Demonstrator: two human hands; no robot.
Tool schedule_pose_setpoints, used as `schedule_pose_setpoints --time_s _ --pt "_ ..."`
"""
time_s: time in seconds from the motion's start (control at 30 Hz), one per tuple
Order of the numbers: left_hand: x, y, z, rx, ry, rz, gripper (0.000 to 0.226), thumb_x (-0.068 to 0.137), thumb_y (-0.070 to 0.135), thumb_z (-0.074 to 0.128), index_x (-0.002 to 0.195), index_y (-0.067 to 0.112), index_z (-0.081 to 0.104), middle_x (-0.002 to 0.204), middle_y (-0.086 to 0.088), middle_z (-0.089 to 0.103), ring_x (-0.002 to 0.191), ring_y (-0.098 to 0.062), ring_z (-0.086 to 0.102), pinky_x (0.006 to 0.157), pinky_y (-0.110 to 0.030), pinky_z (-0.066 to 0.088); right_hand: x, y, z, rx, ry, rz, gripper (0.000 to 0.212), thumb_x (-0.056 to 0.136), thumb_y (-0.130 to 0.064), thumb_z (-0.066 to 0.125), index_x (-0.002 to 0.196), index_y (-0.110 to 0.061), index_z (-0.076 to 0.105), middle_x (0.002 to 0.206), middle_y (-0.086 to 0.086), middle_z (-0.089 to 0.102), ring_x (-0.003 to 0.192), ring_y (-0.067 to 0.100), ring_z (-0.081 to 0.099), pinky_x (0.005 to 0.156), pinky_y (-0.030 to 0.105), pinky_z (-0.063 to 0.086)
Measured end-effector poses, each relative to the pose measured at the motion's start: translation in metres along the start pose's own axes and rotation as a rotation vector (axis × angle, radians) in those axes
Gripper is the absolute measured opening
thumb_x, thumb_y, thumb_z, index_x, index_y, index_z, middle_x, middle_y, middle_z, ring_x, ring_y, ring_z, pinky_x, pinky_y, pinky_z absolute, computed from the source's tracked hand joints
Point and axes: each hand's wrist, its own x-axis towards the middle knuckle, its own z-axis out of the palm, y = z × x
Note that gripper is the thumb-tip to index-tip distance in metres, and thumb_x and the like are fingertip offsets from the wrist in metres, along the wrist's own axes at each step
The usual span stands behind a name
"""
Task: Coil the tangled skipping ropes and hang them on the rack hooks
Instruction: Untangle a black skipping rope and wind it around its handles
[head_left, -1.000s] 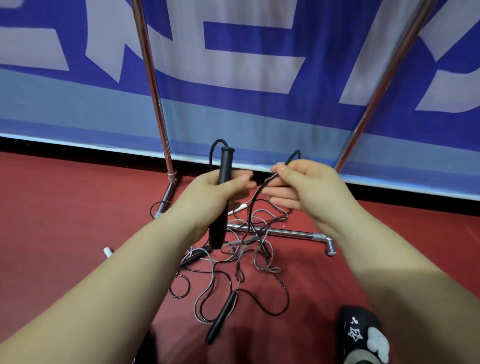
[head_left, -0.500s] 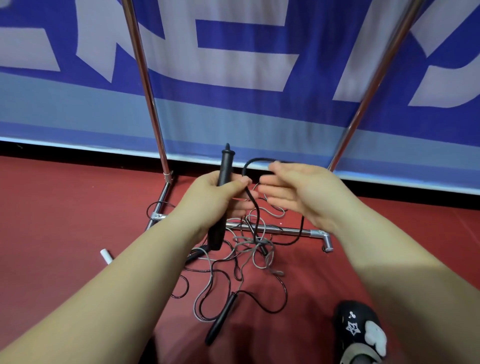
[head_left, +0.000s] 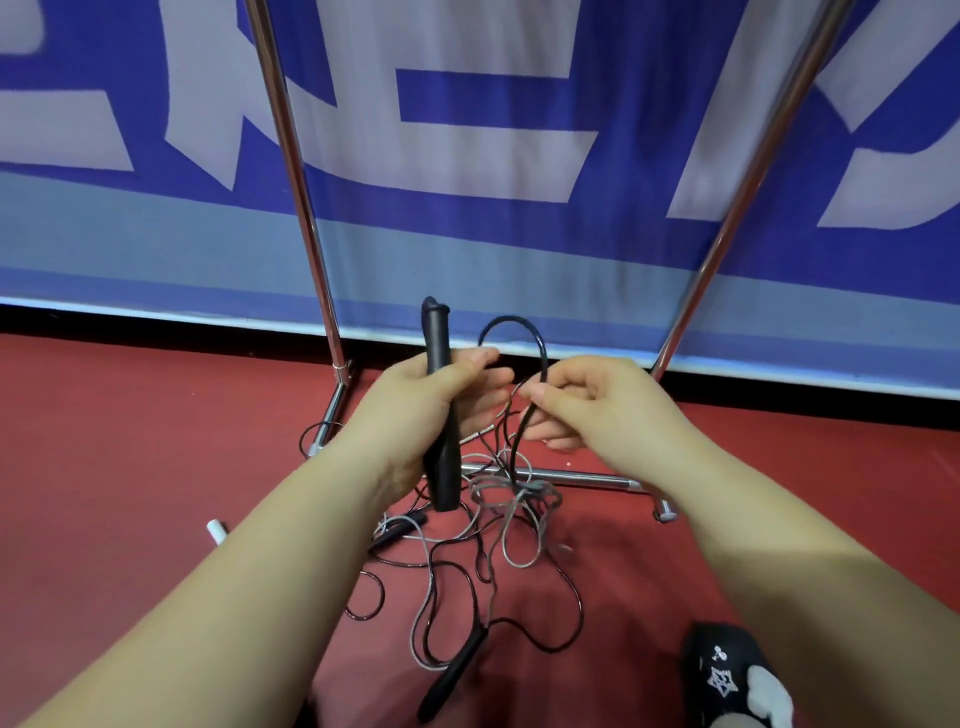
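The left hand (head_left: 441, 400) is wrapped around a long black skipping-rope handle (head_left: 439, 405), held nearly upright with its long axis running top to bottom and its lower end hanging below the palm. Just to its right, the right hand (head_left: 587, 405) pinches the thin black rope cord (head_left: 519, 436) between thumb and forefinger; above the pinch the cord arches in 1 loop (head_left: 511, 325) towards the handle, below it the cord drops into the tangle. That tangle of black and grey cords (head_left: 498, 525) lies on the red floor (head_left: 130, 441) directly beneath both hands, at the foot of the chrome rack frame (head_left: 296, 182), with a second black handle (head_left: 457, 675) lying nearer the person. No hooks are in view. Judging from this, the next wrap means carrying the pinched cord leftwards to the handle, the right hand being nearer the slack.
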Motion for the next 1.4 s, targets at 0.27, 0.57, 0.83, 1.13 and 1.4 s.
schedule_pose_setpoints --time_s 0.27,0.57,0.83,1.13,1.4 --pt "0.0 -0.019 0.002 0.288 -0.116 -0.063 0.011 0.086 0.013 0.067 0.096 0.012 0.071 0.097 -0.005 0.075 0.084 -0.009 0.067 0.083 -0.022 0.051 0.001 -0.014 -0.011 0.796 0.117 0.177 0.016 0.097 -0.016 0.05 0.089 -0.009 0.062 0.064 0.002 0.069 0.064 0.013 0.071 0.063 0.024 0.059" --pt "0.004 -0.006 0.007 -0.024 0.023 -0.045 0.007 0.093 0.01 0.058 0.093 0.011 0.065 0.072 -0.002 0.073 0.059 -0.011 0.068 0.063 -0.022 0.057 -0.001 0.0 -0.01 -0.151 -0.053 0.039 0.022 0.09 -0.027 0.062 0.111 -0.02 0.063 0.095 -0.005 0.07 0.085 0.004 0.066 0.083 0.021 0.052" --pt "0.004 0.011 0.005 -0.223 -0.005 -0.093 0.012 0.096 0.018 0.052 0.092 0.015 0.063 0.071 0.003 0.073 0.062 -0.009 0.07 0.056 -0.019 0.057 -0.005 0.01 0.0 -0.599 -0.12 -0.097 0.008 0.089 -0.03 0.064 0.084 -0.023 0.062 0.083 -0.005 0.067 0.073 0.011 0.06 0.07 0.017 0.044" --pt "0.005 0.0 -0.003 0.015 -0.052 -0.048 0.015 0.091 0.021 0.059 0.102 0.017 0.068 0.102 -0.001 0.073 0.096 -0.013 0.069 0.078 -0.023 0.053 -0.003 -0.008 -0.009 0.118 -0.027 -0.003 0.016 0.097 -0.014 0.05 0.087 -0.008 0.061 0.078 0.009 0.07 0.066 0.01 0.07 0.067 0.018 0.054" --pt "-0.001 -0.013 0.002 0.193 -0.12 -0.007 0.016 0.092 0.016 0.059 0.103 0.014 0.07 0.104 -0.004 0.073 0.099 -0.015 0.068 0.088 -0.024 0.053 -0.004 -0.019 -0.015 0.784 0.053 0.124 0.017 0.099 -0.021 0.045 0.089 -0.015 0.058 0.067 0.0 0.071 0.068 0.012 0.071 0.069 0.024 0.058"
